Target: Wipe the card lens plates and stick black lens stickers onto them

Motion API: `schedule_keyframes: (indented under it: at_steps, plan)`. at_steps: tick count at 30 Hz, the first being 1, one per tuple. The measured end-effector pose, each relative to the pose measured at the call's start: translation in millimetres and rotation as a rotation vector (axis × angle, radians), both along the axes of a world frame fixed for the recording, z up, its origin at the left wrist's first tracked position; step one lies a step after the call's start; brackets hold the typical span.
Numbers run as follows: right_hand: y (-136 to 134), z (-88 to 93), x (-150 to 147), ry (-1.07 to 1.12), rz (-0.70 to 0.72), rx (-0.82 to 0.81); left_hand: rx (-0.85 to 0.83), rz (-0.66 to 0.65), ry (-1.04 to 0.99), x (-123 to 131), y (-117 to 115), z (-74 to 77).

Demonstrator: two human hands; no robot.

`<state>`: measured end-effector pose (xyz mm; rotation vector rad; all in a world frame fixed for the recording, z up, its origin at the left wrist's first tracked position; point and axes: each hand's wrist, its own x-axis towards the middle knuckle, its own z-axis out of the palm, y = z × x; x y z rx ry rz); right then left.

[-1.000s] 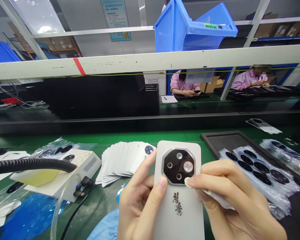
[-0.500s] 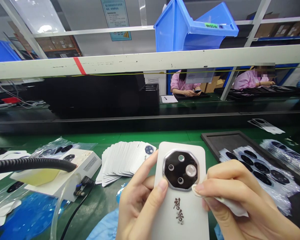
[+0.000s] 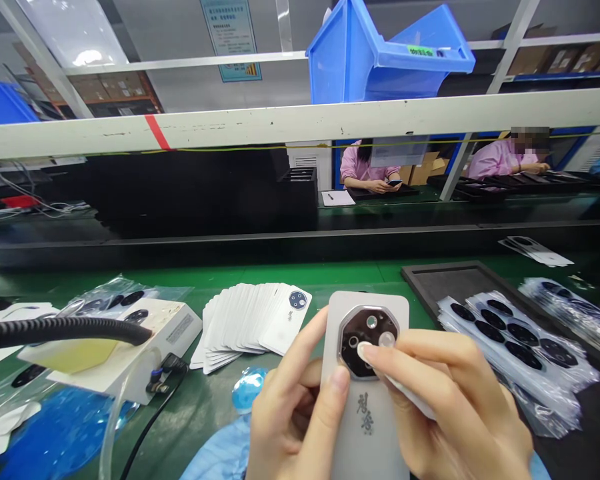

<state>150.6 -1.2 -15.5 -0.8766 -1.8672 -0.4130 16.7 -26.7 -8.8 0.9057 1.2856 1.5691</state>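
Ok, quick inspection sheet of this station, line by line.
surface: green belt, dark tray at right
job's things: white phone, octagonal black camera module, white wipe against it
clutter: stacked white phone backs, bagged black lens pieces on the tray, white box unit, blue plastic bag
hands: left hand holds the phone; right hand holds the wipe to the module
cables: black corrugated hose, clear tube
surroundings: blue bin overhead, two co-workers across the line
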Motion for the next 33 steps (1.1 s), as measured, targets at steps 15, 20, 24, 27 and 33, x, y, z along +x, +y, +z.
schedule_keyframes:
  at_steps: [15, 20, 24, 27, 33]
  plan:
    - [4, -8.5, 3, -0.198, 0.027, 0.010, 0.158, 0.155, 0.396, -3, -3, -17.5]
    - [4, -4.0, 1, -0.156, 0.084, -0.014, 0.163, 0.132, 0.383, -3, -3, -16.3]
    - [7, -0.5, -2, -0.105, 0.103, -0.002, 0.125, 0.097, 0.316, -3, -3, -15.2]
    - [9, 1.9, -2, -0.062, 0.114, -0.017, 0.067, 0.058, 0.217, -4, -1, -10.5]
    - [4, 10.0, 0, 0.316, 0.313, -0.152, -0.084, -0.139, -0.118, -8, 3, 6.3]
